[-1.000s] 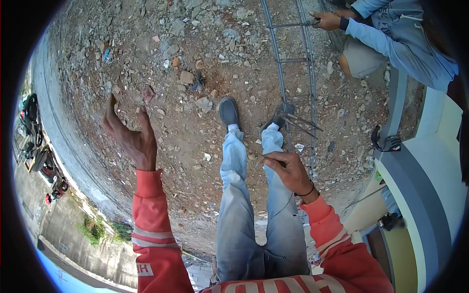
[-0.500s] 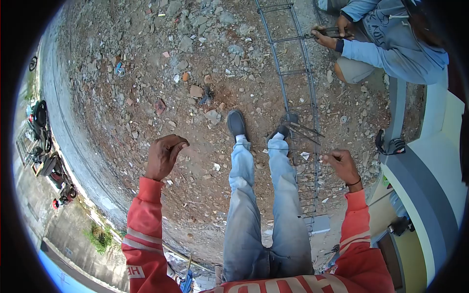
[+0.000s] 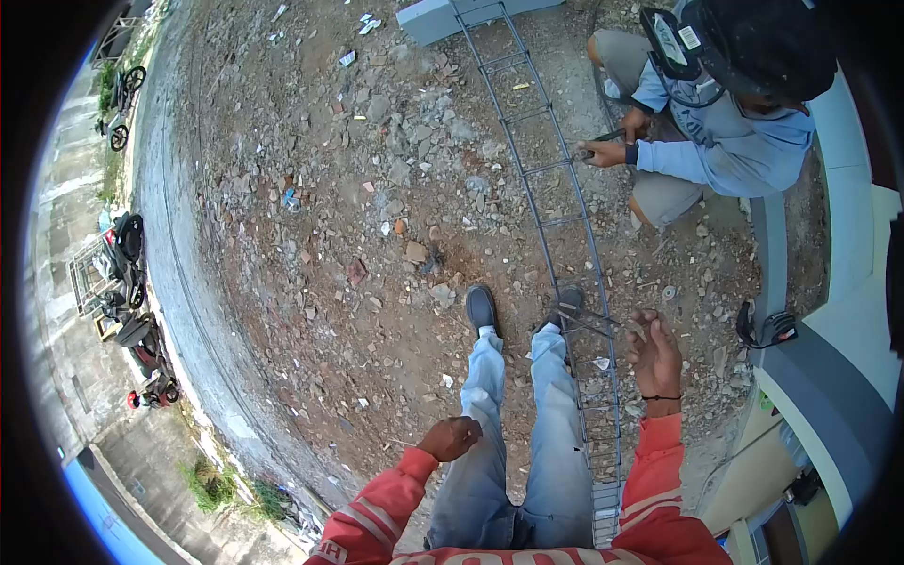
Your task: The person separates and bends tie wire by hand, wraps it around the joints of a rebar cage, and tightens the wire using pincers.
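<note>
My left hand (image 3: pixel 450 439) is closed, knuckles up, just above my left thigh; whatever it may hold is hidden. To the right, my right hand (image 3: pixel 656 360) is raised with its fingers curled in, and I cannot make out what is between them. Below it runs a long, ladder-like steel rebar cage (image 3: pixel 586 235), lying on the ground past my right shoe (image 3: pixel 570 303). A dark tool with two long thin arms, like pincers (image 3: pixel 593 321), lies across the cage between that shoe and my right hand.
A co-worker (image 3: pixel 725 141) in a light blue top squats right of the cage, gripping a dark-handled tool (image 3: pixel 605 143) at its bar. Rubble (image 3: pixel 405 169) covers the ground. A grey block (image 3: pixel 433 21) lies under the cage's far end. A black strapped object (image 3: pixel 767 327) rests by the wall ledge.
My left hand has moved down and right, toward my thigh. My right hand has turned, its fingers now pointing up. The view has tilted forward, showing more of the co-worker and the cage's far end.
</note>
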